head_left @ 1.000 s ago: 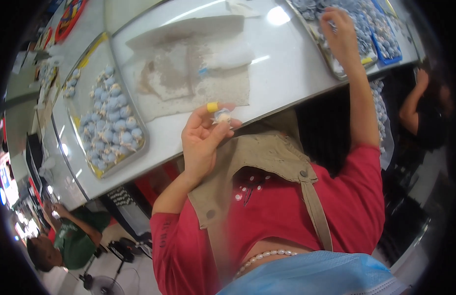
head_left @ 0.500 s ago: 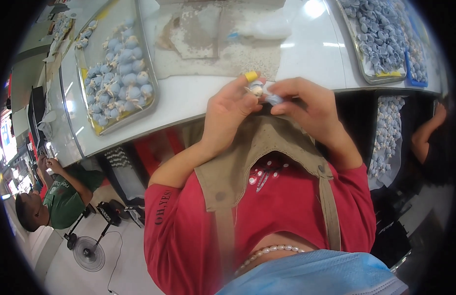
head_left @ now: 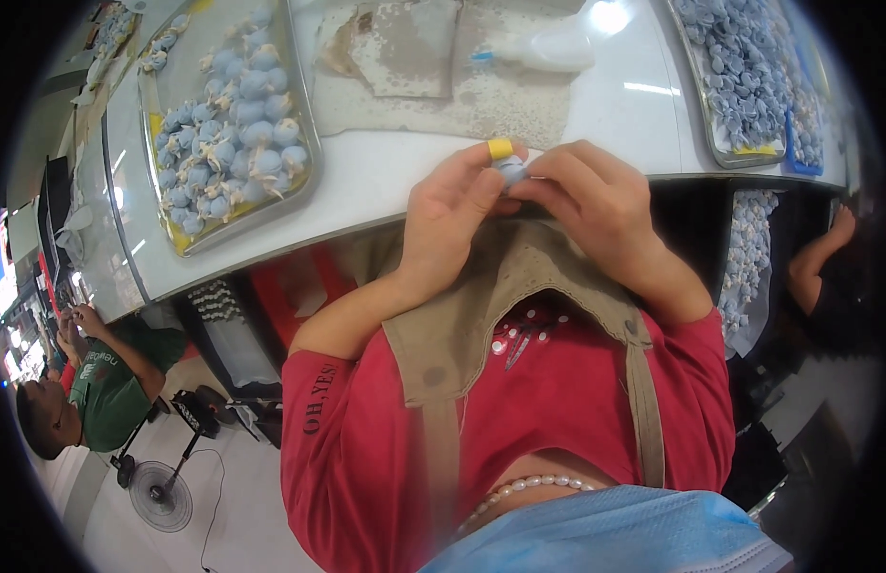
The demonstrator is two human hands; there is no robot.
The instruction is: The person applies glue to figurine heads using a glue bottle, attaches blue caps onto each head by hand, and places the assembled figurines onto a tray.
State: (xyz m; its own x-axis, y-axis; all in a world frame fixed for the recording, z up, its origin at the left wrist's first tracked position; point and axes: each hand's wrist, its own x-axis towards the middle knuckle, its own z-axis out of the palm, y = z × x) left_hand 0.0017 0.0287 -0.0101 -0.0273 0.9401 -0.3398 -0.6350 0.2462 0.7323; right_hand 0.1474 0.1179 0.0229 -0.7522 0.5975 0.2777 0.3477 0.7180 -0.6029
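Note:
Over the table's near edge, my two hands meet around a small blue-grey plastic toy part [head_left: 511,170]. My left hand [head_left: 440,218] pinches it between thumb and fingers; a yellow wrap [head_left: 500,148] is on one finger. My right hand [head_left: 596,201] presses thumb and fingertips against the right side of the same part. Fingers cover much of it, so the join between its pieces cannot be made out.
Left, a clear tray [head_left: 316,158] holds several round blue toy parts [head_left: 261,134] with cream bits. Ahead, a white squeeze bottle [head_left: 557,53] lies on a stained mat [head_left: 519,116]. Right stands a tray of blue-grey pieces [head_left: 739,76]. Co-workers sit at left [head_left: 123,377] and right [head_left: 820,258].
The blue-grey piece in my right fingers has come up against the cream-and-blue part in my left hand. The cream face of that part no longer shows.

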